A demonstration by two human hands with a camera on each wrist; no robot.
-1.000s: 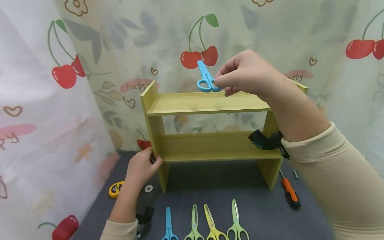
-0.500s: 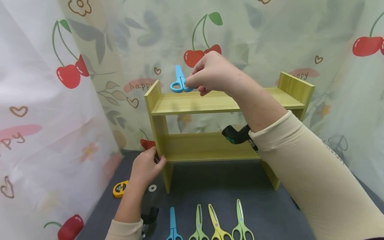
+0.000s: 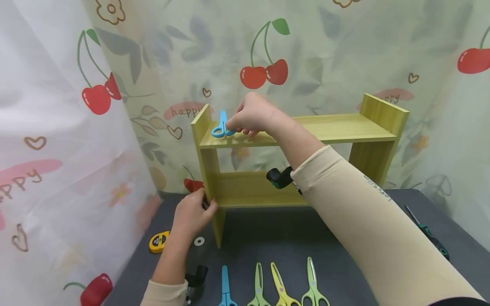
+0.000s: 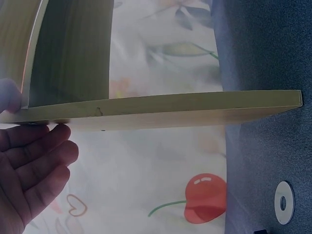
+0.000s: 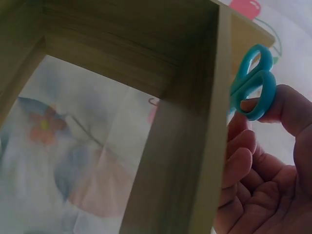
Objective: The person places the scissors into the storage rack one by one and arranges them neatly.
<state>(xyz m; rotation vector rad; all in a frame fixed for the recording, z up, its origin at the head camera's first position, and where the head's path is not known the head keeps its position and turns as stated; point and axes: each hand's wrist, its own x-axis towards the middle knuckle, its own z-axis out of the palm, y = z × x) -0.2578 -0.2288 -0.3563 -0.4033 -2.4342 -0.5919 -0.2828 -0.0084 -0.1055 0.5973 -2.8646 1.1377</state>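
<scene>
A two-tier wooden shelf (image 3: 344, 127) stands upright on the dark table. With its thumb and fingers on opposite faces, my left hand (image 3: 191, 216) grips the shelf's left side panel (image 4: 170, 107) at the lower board's height. My right hand (image 3: 254, 114) pinches a pair of blue scissors (image 3: 221, 128) by one handle loop, tips pointing away from me. These scissors are at the left end of the top board, close to the side wall; whether they touch the board I cannot tell. In the right wrist view, the blue handles (image 5: 265, 92) show beyond the board's edge.
On the table in front lie blue scissors (image 3: 225, 284), green scissors (image 3: 259, 284), yellow scissors (image 3: 281, 287) and more green scissors (image 3: 312, 282). A yellow tape measure (image 3: 158, 242) and a washer (image 3: 199, 241) lie left; a screwdriver (image 3: 430, 238) lies right. Patterned curtains hang behind.
My right hand has carried the blue scissors leftward, then down to the left end of the top board. My left hand keeps its grip on the side panel.
</scene>
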